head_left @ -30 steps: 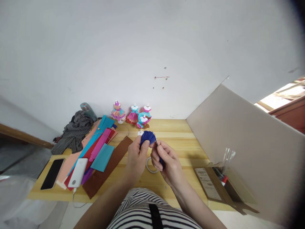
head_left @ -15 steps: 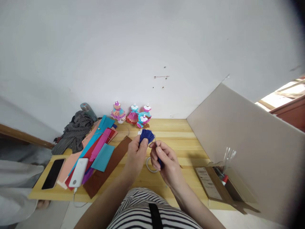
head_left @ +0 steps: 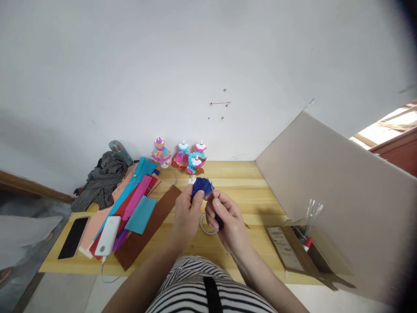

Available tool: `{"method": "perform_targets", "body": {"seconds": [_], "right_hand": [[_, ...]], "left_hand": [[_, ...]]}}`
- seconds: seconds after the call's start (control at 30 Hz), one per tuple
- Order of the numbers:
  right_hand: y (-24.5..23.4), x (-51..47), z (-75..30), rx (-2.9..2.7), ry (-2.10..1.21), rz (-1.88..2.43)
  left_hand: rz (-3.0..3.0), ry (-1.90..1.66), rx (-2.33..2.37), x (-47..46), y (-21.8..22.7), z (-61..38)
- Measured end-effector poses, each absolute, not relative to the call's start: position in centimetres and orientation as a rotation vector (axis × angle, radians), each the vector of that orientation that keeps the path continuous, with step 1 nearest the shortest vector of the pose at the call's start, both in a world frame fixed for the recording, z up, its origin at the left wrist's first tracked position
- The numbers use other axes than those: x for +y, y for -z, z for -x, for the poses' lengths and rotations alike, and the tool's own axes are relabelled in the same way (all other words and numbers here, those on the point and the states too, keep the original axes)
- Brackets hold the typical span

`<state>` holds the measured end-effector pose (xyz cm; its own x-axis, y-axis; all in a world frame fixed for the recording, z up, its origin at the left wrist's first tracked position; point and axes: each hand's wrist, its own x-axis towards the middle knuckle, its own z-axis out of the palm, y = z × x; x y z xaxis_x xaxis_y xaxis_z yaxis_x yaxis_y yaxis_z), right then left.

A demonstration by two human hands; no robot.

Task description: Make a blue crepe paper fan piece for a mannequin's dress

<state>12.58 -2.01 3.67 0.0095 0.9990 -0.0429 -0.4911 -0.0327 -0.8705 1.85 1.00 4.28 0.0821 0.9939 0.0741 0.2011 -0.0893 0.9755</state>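
Note:
My left hand [head_left: 185, 215] is closed on a bunch of dark blue pleated crepe paper [head_left: 202, 185], pinched between thumb and fingers. A small white piece [head_left: 192, 179] shows at the paper's upper left. Close beside it, my right hand [head_left: 230, 221] grips a thin metal tool [head_left: 213, 189] whose tip touches or nearly touches the ruffled right edge. Something dark blue [head_left: 219, 222] shows under the right fingers; whether it is the tool's handle or paper I cannot tell. Below the hands lies a white ring [head_left: 202, 227], partly hidden.
Several small dress figures [head_left: 183, 158] of coloured paper stand against the wall. Crepe paper sheets [head_left: 142, 213], a white power bank [head_left: 108, 236], a phone [head_left: 73, 238], striped cloth [head_left: 100, 180] and a bottle [head_left: 120, 151] lie left. An open cardboard box [head_left: 293, 250] sits right.
The tool's tip and the blue paper's ruffled edge have shifted slightly; both hands stay nearly in place. At the far left, another person's pale-clothed legs have moved left, away from the table.

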Motion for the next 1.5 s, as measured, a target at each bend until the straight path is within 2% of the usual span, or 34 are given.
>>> {"method": "perform_targets", "body": {"seconds": [0.6, 0.9, 1.23, 1.5], "right_hand": [[-3.9, -2.3, -13.4, -0.694, -1.541, 0.770], [-3.7, -3.0, -14.4, -0.712, -1.530, 0.821], [-1.1, -4.4, -16.0, -0.597, -1.438, 0.876], [-2.6, -4.5, -16.6, -0.905, -1.352, 0.968]], "left_hand": [[-1.603, -1.058, 1.227, 1.3, -4.0, -1.6], [-1.693, -0.916, 1.118, 1.9, -4.6, -1.0], [-1.613, -0.793, 0.960, 2.1, -3.4, -1.6], [-1.546, -0.864, 0.948, 2.0, -3.7, -1.4]]}}
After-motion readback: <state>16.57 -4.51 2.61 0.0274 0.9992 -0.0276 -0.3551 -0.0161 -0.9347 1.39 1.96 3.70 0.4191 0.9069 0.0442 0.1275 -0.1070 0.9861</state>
